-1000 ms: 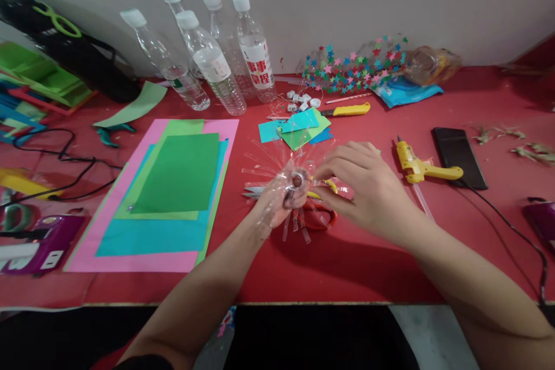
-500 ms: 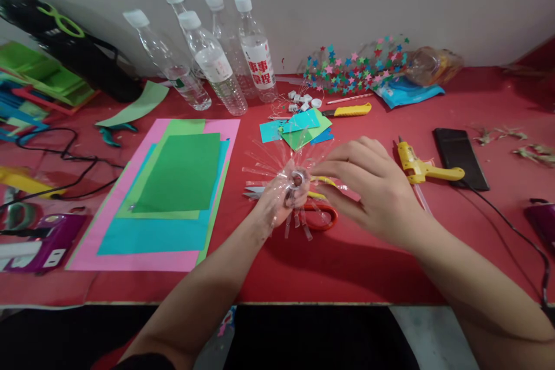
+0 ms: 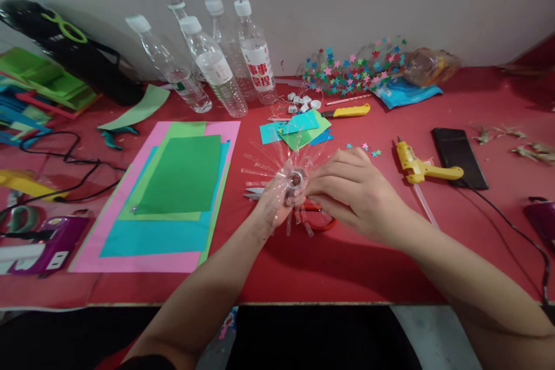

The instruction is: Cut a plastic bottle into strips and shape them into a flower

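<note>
My left hand [image 3: 277, 199] is closed round the neck of a clear plastic bottle top [image 3: 291, 176] whose wall is cut into thin strips that fan outward. My right hand [image 3: 351, 193] is next to it on the right, its fingers pinched on strips at the neck. Under both hands lie orange-handled scissors [image 3: 321, 221] on the red table [image 3: 347, 266]. What sits between my right fingertips is hidden.
Stacked coloured paper sheets [image 3: 173, 185] lie to the left, small paper squares [image 3: 299, 127] and several water bottles [image 3: 217, 63] behind. A yellow glue gun [image 3: 418, 167], a black phone [image 3: 459, 150] and a yellow utility knife [image 3: 347, 110] are to the right. Cables run at both table ends.
My right hand has moved left and closed in on the bottle neck. A few small paper stars it covered now show on the table. My left hand has kept its grip.
</note>
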`<action>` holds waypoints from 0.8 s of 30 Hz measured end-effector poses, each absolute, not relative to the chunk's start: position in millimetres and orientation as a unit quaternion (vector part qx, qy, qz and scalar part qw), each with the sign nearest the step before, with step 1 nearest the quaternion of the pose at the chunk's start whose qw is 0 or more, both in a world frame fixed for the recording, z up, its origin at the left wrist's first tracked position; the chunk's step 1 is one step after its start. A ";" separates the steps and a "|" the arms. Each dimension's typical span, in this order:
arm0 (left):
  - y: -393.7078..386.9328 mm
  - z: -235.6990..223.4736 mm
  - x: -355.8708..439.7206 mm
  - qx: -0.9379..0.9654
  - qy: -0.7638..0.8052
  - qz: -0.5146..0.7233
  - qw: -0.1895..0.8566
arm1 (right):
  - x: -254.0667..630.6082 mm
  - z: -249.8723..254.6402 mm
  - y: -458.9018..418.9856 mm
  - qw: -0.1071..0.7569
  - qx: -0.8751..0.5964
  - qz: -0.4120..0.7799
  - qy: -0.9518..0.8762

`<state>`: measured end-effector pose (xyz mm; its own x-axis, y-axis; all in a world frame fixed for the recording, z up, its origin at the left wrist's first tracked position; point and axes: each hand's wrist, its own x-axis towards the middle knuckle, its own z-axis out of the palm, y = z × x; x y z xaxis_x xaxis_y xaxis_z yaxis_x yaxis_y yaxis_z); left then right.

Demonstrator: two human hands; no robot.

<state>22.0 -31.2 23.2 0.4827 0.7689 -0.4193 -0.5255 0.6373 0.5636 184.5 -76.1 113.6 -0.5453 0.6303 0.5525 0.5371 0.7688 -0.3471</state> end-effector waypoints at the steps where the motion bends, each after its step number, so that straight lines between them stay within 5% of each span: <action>1: -31.5 22.4 22.0 0.202 0.333 0.387 0.836 | 184.1 113.2 -76.5 0.342 -0.339 0.068 -0.874; 24: -31.3 24.9 25.5 0.138 0.383 0.382 0.830 | 175.4 100.6 -75.9 0.325 -0.365 0.038 -0.872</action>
<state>25.5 -31.3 24.9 0.4155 0.7394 -0.5297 -0.5277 0.6703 0.5217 175.4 -75.9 100.6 -0.5220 0.6611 0.5390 0.6118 0.7305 -0.3035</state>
